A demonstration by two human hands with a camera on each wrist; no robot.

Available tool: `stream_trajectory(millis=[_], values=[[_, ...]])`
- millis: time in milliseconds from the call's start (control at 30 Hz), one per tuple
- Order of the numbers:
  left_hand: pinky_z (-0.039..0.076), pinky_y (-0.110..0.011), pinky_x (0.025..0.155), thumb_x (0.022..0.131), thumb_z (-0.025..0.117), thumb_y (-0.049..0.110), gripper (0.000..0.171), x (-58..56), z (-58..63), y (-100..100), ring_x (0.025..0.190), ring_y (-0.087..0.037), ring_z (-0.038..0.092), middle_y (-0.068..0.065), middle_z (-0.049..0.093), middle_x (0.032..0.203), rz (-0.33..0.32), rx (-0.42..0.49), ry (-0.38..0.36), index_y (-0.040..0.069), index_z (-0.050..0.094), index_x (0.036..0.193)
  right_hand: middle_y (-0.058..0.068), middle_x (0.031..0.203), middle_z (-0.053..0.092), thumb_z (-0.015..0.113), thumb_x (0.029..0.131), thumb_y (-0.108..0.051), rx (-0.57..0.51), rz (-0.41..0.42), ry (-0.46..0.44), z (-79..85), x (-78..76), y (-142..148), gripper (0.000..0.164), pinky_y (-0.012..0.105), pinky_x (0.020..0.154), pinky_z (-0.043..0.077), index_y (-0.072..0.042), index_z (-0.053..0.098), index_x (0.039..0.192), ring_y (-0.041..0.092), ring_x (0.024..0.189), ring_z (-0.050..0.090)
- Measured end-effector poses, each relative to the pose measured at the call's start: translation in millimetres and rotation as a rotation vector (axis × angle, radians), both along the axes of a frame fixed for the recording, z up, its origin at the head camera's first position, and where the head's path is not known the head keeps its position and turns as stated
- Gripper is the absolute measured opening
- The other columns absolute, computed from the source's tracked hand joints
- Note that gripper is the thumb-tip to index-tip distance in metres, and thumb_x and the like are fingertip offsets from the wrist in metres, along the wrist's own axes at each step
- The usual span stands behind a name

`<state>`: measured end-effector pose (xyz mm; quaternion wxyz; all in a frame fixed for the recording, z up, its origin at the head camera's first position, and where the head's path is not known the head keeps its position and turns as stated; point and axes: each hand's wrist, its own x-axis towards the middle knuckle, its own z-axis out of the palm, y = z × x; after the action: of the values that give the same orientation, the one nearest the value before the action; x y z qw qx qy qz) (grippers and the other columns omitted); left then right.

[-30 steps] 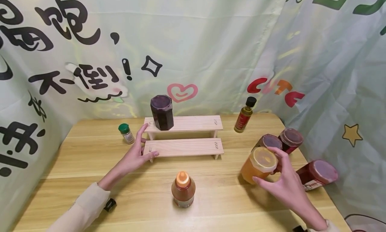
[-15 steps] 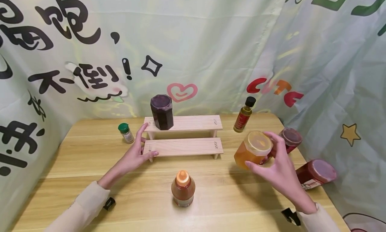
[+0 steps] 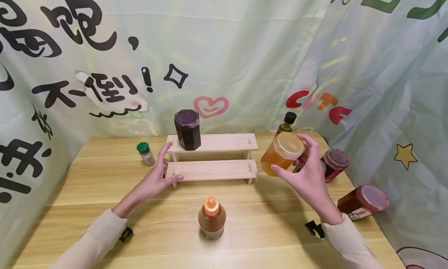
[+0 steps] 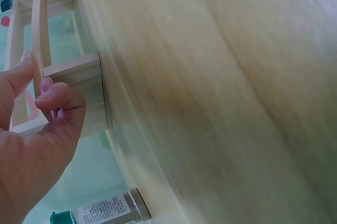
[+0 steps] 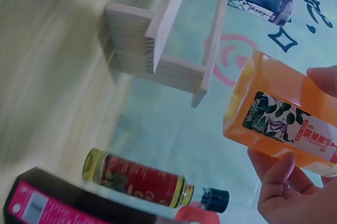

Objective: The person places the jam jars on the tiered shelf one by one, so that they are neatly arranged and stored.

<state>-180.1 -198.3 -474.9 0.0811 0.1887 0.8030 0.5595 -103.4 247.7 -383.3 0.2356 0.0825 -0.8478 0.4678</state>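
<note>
My right hand (image 3: 309, 177) grips an orange jar (image 3: 274, 160) with a pale lid, thumb on one side and fingers on the other. The jar is tilted and raised over the table to the right of a two-step wooden rack (image 3: 210, 171). In the right wrist view, a flower-printed label shows on the orange jar (image 5: 279, 105). My left hand (image 3: 155, 179) holds the rack's left end; the left wrist view shows its thumb and curled fingers at the shelf edge. A dark purple jar (image 3: 188, 131) stands on the left of the upper step.
A squeeze bottle (image 3: 212, 218) with an orange cap stands in front of the rack. Left of it is a green-capped shaker (image 3: 146, 154). A black-capped bottle (image 3: 287, 123) is partly hidden behind the orange jar. Dark red jars (image 3: 336, 164) stand by the right edge.
My right hand has lifted the orange jar away from the dark jars, carrying it left and toward the back. The left hand stays on the rack.
</note>
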Motion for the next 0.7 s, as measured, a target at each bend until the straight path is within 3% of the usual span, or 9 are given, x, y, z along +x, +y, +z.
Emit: stream_trajectory(millis=[267, 500, 700], values=[[0.064, -0.043, 0.067, 0.097, 0.081, -0.003, 0.120, 0.1, -0.3, -1.7, 0.081, -0.037, 0.071, -0.032, 0.045, 0.124, -0.004, 0.006, -0.001, 0.041, 0.000, 0.174, 0.009, 0.118, 0.065, 0.101, 0.076, -0.008, 0.008, -0.011, 0.055, 4.2, -23.2, -19.0, 0.108, 0.028, 0.072, 0.041, -0.017, 0.037, 0.163, 0.024, 0.084, 0.051], [0.063, -0.043, 0.066, 0.098, 0.080, -0.003, 0.119, -0.1, 1.3, -2.5, 0.076, -0.030, 0.069, -0.032, 0.043, 0.126, -0.017, -0.009, 0.007, 0.041, 0.000, 0.174, 0.008, 0.107, 0.062, 0.101, 0.076, -0.011, 0.029, 0.003, 0.054, 7.7, -42.9, -33.5, 0.105, 0.027, 0.070, 0.041, -0.020, 0.040, 0.161, 0.026, 0.081, 0.051], [0.063, -0.044, 0.066, 0.098, 0.081, -0.001, 0.118, 0.5, 0.8, -3.3, 0.079, -0.034, 0.071, -0.032, 0.044, 0.127, -0.015, -0.001, 0.001, 0.041, 0.000, 0.175, 0.008, 0.100, 0.059, 0.102, 0.076, -0.017, 0.061, 0.009, 0.053, 9.5, -56.3, -47.3, 0.105, 0.032, 0.068, 0.040, -0.023, 0.040, 0.161, 0.028, 0.079, 0.053]])
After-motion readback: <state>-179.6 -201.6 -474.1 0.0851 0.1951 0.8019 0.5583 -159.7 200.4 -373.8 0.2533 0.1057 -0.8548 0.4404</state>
